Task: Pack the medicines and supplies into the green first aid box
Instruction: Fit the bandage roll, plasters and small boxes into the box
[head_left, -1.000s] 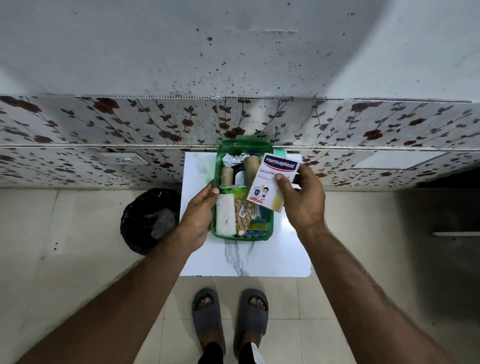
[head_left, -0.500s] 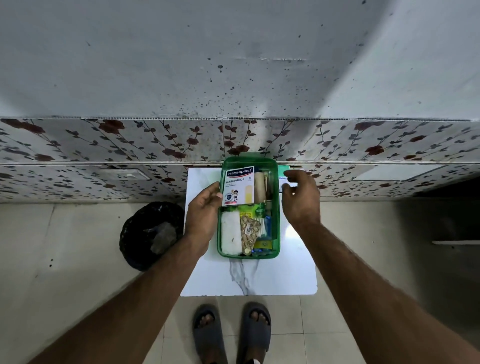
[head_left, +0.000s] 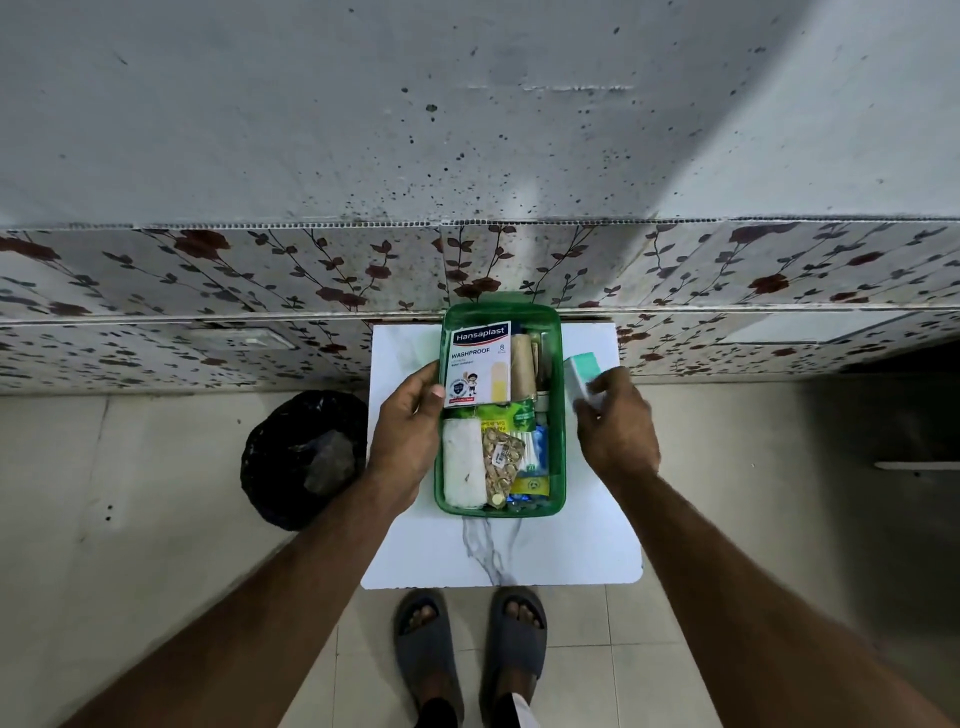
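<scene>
The green first aid box (head_left: 556, 415) stands open on a small white marble-patterned table (head_left: 498, 551). Inside lie a white Hansaplast plaster box (head_left: 478, 364) at the far left, a tan bandage roll (head_left: 522, 366), a white gauze pad (head_left: 462, 462), a gold blister strip (head_left: 501, 462), cotton swabs and small packets. My left hand (head_left: 410, 431) rests against the box's left wall, thumb touching the plaster box. My right hand (head_left: 615, 426), just right of the box, holds a small white and mint-green box (head_left: 582, 371) lifted off the table.
A black bin bag (head_left: 304, 457) sits on the tiled floor left of the table. A floral-patterned wall panel (head_left: 260, 291) runs right behind the table. My feet in grey slippers (head_left: 467, 649) stand at the table's near edge.
The plaster box went from my right hand into the far left of the green box. My right hand then moved to the table's right side and picked up the white and mint-green box.
</scene>
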